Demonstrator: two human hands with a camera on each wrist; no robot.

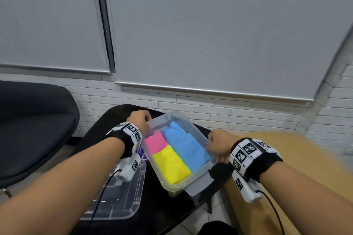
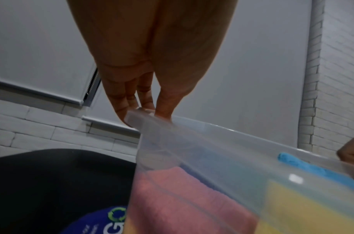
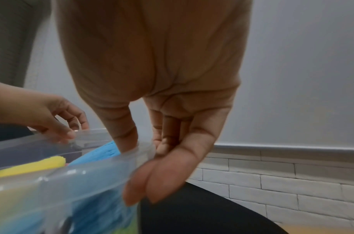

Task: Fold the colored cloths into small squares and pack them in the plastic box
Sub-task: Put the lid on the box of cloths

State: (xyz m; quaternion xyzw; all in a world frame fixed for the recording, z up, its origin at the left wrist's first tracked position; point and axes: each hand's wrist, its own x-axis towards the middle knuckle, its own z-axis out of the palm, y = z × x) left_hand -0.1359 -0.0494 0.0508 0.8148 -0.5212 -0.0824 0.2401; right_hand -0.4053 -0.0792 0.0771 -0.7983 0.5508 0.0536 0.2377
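- The left hand (image 1: 140,118) grips the far-left rim of the clear plastic box (image 1: 199,181); in the left wrist view its fingers (image 2: 129,101) and thumb pinch a corner tab of the rim.
- The right hand (image 1: 219,146) grips the right rim, thumb inside the wall beside the blue cloth and fingers (image 3: 168,178) curled under the outside lip.
- Held between both hands, the box appears tilted and lifted just off the black table (image 1: 99,131), though contact underneath cannot be seen.
- Inside the box lie three folded cloths: a pink cloth (image 1: 155,142) at the far left, a yellow cloth (image 1: 171,166) at the near left, and a blue cloth (image 1: 186,144) filling the right side from near to far.
- The three touch one another and fill the floor of the box; the blue one reads as a long rectangle, not a small square.
- A clear plastic lid (image 1: 118,198) lies flat on the near left of the table, under the left forearm and apart from the box.
- No loose cloth shows on the table in any view.
- Judging from this, folding and packing look done. What may remain is setting the box down and perhaps fitting the lid, though the task does not ask for that.
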